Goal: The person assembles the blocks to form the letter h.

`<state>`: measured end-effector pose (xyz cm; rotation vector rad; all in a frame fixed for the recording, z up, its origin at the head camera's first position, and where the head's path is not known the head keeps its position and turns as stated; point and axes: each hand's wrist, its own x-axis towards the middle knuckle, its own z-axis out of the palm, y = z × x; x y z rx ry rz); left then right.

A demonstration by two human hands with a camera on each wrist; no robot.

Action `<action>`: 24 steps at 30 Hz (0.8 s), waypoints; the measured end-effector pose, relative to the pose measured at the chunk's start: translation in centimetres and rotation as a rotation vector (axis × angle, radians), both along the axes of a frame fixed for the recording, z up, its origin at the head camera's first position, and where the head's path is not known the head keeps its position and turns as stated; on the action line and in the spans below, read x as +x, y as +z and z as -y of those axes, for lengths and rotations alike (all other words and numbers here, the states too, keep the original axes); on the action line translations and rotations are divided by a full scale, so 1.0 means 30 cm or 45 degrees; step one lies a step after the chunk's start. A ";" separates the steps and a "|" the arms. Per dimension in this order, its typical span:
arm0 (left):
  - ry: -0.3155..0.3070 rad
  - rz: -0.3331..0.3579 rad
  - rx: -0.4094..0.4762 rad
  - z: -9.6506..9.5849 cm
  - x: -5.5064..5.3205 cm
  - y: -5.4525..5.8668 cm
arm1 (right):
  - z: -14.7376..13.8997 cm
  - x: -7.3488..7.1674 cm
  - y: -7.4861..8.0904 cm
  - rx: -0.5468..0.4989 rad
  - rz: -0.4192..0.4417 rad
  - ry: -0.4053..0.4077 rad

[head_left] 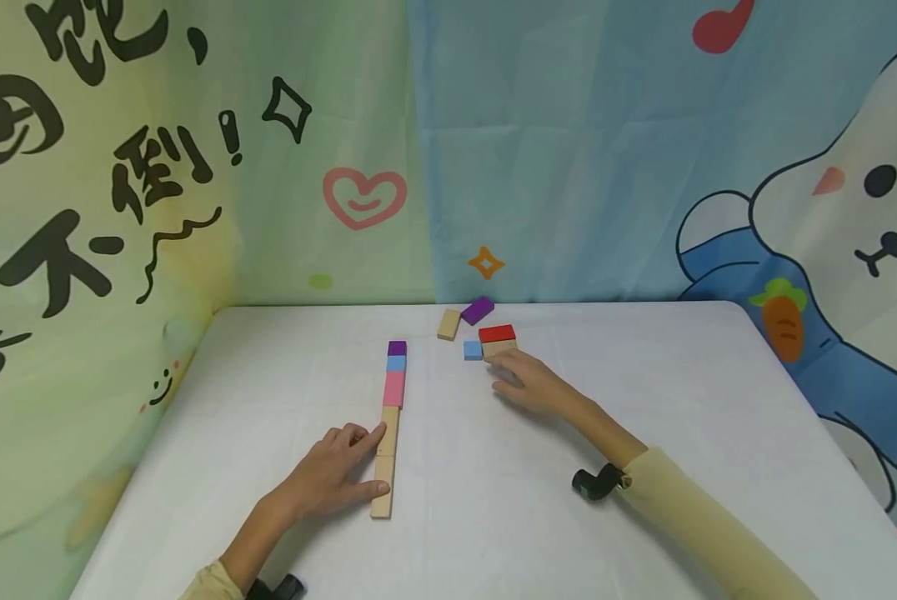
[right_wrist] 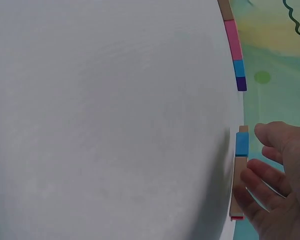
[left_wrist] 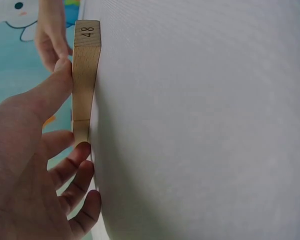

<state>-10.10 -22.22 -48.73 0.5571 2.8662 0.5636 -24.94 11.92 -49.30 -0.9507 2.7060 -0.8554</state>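
Block row [head_left: 393, 388] lies between hands [head_left: 332, 475] [head_left: 534, 385].

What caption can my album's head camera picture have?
Left hand touches a row of blocks, right hand near a red block.

Block row [head_left: 392, 427] front-to-rear on table [head_left: 719, 392], left hand [head_left: 332, 473] at row's left, touching its near half, block cluster [head_left: 498, 334] right of row's far end, right hand [head_left: 533, 383] at cluster's near side, two more blocks [head_left: 478, 311] behind cluster, backdrop [head_left: 553, 167] behind table.
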 end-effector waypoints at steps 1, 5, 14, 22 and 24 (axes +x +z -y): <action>0.000 -0.007 -0.002 0.000 0.000 0.001 | -0.004 0.001 -0.003 0.000 -0.005 0.001; 0.002 -0.005 0.007 -0.001 0.002 0.004 | -0.014 -0.001 -0.009 -0.023 -0.018 0.010; 0.011 0.040 0.017 -0.003 0.003 0.007 | -0.012 -0.030 -0.001 -0.036 -0.048 -0.053; 0.015 0.050 0.016 -0.001 0.002 0.003 | -0.006 -0.040 -0.004 0.086 -0.018 -0.137; 0.012 0.047 0.013 -0.001 0.001 0.001 | -0.007 -0.041 -0.007 0.091 -0.042 -0.130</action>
